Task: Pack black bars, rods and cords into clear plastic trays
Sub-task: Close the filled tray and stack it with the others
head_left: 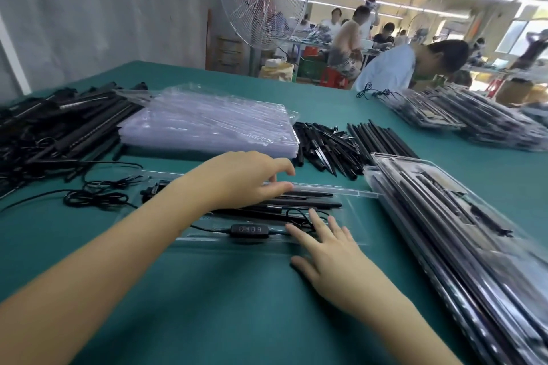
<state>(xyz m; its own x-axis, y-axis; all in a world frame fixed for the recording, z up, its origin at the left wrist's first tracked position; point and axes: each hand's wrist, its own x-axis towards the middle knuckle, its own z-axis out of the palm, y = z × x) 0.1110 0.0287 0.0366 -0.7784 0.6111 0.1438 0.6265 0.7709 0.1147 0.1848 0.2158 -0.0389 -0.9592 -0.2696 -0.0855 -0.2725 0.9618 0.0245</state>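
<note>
Now: clear tray (353, 210) lies crosswise before person, long axis left-to-right. Black bars (311, 204) inside run same way; cord with inline controller (249, 230) sits along near channel. Right hand (329, 249) nearer, flat on tray's near right part, fingers (315, 218) straight and spread, tips on cord loop. Left hand (246, 178) reaches across to far long edge, fingers bent, thumb below. Whether it pinches clear flap (341, 191) there: cannot tell, blurred. Likely next: flap folds toward near edge, so right hand must lift clear.
</note>
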